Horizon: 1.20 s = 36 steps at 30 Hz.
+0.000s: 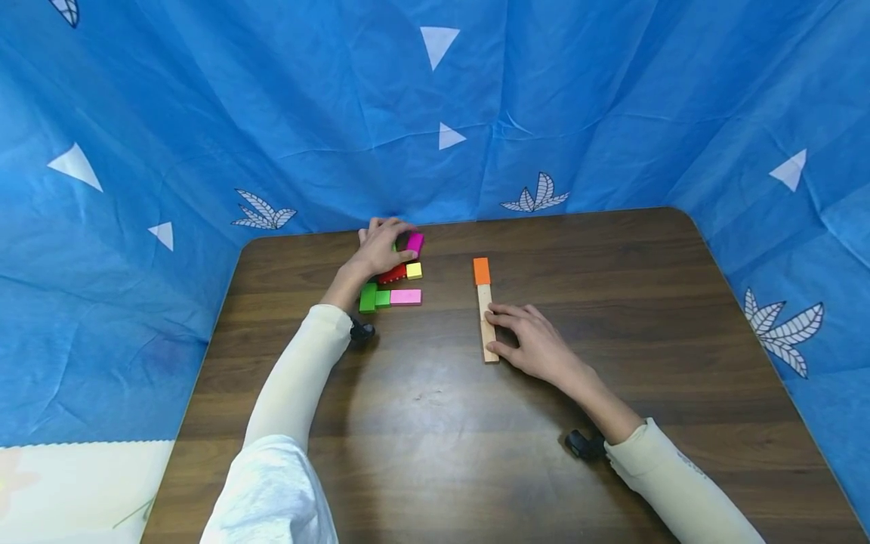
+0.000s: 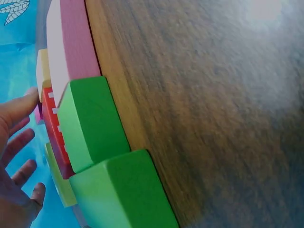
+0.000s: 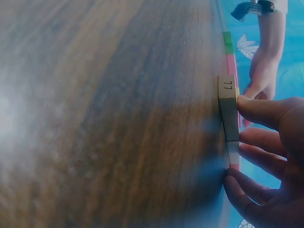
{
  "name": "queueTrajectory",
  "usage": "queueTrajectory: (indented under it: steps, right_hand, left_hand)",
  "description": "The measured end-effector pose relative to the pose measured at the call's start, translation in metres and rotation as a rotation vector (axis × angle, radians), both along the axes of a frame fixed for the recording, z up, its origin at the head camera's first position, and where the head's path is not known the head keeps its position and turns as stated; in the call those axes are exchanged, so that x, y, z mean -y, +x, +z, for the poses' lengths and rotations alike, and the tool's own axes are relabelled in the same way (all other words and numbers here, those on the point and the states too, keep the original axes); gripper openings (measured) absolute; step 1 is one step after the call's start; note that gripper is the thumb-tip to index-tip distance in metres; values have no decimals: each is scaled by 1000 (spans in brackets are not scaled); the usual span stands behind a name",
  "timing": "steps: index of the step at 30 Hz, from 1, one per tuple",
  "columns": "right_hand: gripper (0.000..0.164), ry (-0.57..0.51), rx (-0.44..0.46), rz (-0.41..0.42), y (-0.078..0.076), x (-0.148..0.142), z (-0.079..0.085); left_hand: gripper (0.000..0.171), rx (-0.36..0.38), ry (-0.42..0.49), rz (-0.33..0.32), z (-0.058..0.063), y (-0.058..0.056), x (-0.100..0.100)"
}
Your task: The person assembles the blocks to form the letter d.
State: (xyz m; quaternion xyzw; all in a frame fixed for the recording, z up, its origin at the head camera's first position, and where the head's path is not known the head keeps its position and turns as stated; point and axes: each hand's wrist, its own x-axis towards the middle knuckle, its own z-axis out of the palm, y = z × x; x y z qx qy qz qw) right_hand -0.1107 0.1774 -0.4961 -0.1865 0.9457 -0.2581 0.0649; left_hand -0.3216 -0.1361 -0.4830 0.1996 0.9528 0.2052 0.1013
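Note:
My left hand (image 1: pixel 382 248) hovers over a group of coloured blocks at the back left, fingers spread. Near its thumb and fingertips lies a magenta block (image 1: pixel 415 242). Beside the hand are a red block with white dots (image 1: pixel 392 275) and a yellow block (image 1: pixel 414 270); part of a lime green block (image 2: pixel 60 178) shows too. My right hand (image 1: pixel 533 341) touches a straight row of two plain wooden blocks (image 1: pixel 484 296), thumb and fingertips along the right side. An orange block (image 1: pixel 481 270) caps the row's far end. The near block's end (image 3: pixel 227 89) reads "77".
In front of the left group, two green blocks (image 1: pixel 368 298) and a pink block (image 1: pixel 405 298) form a row. The brown wooden table (image 1: pixel 612 287) meets a blue curtain (image 1: pixel 381 113) at back and sides. Each wrist wears a small black camera (image 1: pixel 583 444).

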Motion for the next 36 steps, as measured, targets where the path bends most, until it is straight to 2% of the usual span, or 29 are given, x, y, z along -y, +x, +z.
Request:
queueTrajectory:
  steps: [8,15,21,36]
  right_hand:
    - [61,-8,-7,4,-1,-1,-3]
    - [61,-16,-8,5,-2,-1,-5]
    - [61,-16,-6,2,-1,-1,-3]
    - [61,-17,1,4,0,-1,-1]
  left_hand:
    - [59,11,-44,2,-1,-2,-5]
    - [56,44,-31,-3,0,-5,-2]
    - [61,65,-33,-4,2,-4,2]
    - [66,51,-30,2,-1,-6,3]
